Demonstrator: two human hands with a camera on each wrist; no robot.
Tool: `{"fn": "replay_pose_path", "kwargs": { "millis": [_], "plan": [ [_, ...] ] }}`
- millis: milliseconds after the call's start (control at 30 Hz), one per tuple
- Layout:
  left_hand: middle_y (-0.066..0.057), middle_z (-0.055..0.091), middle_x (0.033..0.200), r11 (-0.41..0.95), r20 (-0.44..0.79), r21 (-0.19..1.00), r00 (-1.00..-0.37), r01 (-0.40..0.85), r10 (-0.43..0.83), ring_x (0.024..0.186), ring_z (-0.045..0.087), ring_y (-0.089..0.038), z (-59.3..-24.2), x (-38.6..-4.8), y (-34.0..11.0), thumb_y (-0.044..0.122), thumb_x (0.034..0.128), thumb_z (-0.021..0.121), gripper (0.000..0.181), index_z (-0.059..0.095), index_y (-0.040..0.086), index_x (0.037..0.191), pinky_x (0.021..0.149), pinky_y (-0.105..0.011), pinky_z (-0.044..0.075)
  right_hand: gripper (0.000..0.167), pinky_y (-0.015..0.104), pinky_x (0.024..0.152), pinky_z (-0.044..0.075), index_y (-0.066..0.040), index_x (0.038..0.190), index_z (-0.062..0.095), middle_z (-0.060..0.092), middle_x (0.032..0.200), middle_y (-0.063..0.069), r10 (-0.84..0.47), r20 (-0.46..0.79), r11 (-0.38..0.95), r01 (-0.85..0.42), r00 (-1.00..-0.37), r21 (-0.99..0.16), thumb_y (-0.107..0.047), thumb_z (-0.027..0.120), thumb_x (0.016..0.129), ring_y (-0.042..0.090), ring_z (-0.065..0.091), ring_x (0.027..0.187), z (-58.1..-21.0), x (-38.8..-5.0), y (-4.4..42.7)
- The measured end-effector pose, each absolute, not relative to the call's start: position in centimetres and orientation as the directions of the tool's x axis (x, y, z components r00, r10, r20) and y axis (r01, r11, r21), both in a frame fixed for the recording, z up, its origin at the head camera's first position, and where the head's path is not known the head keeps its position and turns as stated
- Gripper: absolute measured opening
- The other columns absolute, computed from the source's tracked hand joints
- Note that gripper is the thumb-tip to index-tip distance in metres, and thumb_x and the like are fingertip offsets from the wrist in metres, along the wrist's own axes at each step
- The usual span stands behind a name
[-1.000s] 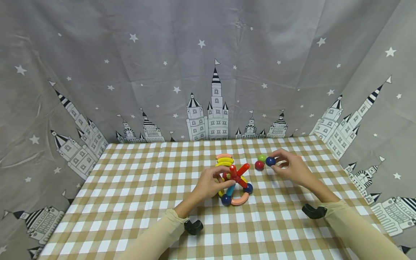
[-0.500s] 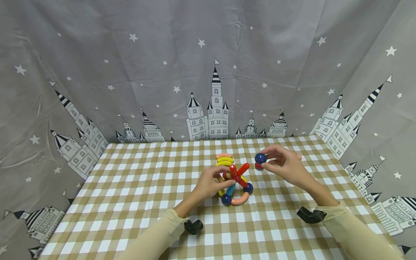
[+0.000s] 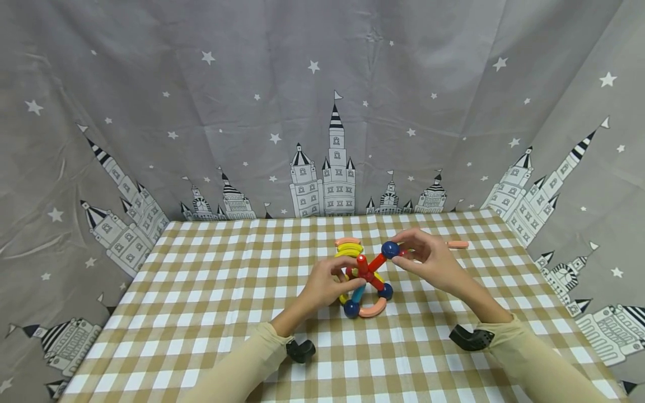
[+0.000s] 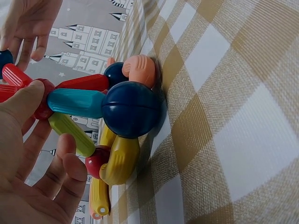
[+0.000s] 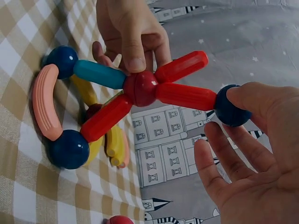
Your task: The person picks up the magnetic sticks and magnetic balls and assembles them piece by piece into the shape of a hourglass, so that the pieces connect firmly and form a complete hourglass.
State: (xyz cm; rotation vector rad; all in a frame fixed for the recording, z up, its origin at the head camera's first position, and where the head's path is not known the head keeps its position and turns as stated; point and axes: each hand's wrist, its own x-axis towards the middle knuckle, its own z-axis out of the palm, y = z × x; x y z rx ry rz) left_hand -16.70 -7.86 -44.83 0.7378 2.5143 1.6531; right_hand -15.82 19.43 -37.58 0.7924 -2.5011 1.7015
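"Brown-and-white checked cloth (image 3: 166,319) is the broadest thing below. What stands on it?"

"A framework of glossy coloured rods and balls (image 3: 375,282), between the left hand (image 3: 325,282) and the right hand (image 3: 433,257). Painted wood or plastic, I'd guess: light and stiff, though its joints might pivot or part if levered."

"Which rods matter?"

"The ridged red straight rod (image 5: 187,96), slanting up from beside the left hand to the right hand's fingertips. Right of the left hand and nearer the wearer, a ridged peach curved rod (image 5: 45,102) sits low."

"And the balls?"

"The left hand pinches the glossy dark red ball (image 5: 142,91) at the hub. The right hand pinches the glossy dark blue ball (image 5: 231,114) between thumb and finger, at the red rod's end; whether that joint is seated, I can't tell."

"Best hold?"

"The left hand's looks sound, since the hub steadies several rods. The blue ball is smooth and probably slippery: grip its sides, leaving the face toward the rod free."
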Motion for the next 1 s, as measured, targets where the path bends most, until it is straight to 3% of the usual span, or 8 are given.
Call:
{"fn": "replay_pose_path", "kwargs": {
  "millis": [267,533,1000],
  "plan": [
    [-0.003,0.073,0.104,0.321,0.213,0.876,-0.887,0.359,0.41,0.071,0.061,-0.013,-44.8,-16.8,-7.8,0.023,0.0881,0.084,0.032,0.075,0.015,0.118,0.058,-0.024,0.05,0.035,0.033,0.085,0.06,-0.005,0.123,0.064,0.068,0.116,0.012,-0.401,0.279,0.282,-0.408,-0.872,-0.868,-0.001,0.077,0.091,0.032,0.07,0.102,-37.5,-15.9,19.2],
    [0.004,0.073,0.102,0.326,0.225,0.869,-0.883,0.373,0.411,0.07,0.061,-0.013,-44.8,-16.9,-7.8,0.026,0.0876,0.085,0.032,0.075,0.015,0.116,0.058,-0.025,0.051,0.035,0.033,0.084,0.06,-0.006,0.123,0.064,0.069,0.116,0.011,-0.419,0.314,0.268,-0.447,-0.852,-0.854,-0.002,0.077,0.091,0.03,0.071,0.1,-37.4,-16.0,18.7],
    [0.002,0.073,0.1,0.332,0.22,0.869,-0.887,0.367,0.405,0.07,0.062,-0.012,-44.9,-16.8,-7.8,0.025,0.087,0.085,0.031,0.075,0.015,0.114,0.058,-0.025,0.051,0.033,0.037,0.08,0.061,-0.007,0.123,0.064,0.069,0.117,0.012,-0.417,0.291,0.28,-0.427,-0.861,-0.86,-0.004,0.076,0.092,0.028,0.072,0.098,-37.1,-15.8,18.1]
  ]
}}
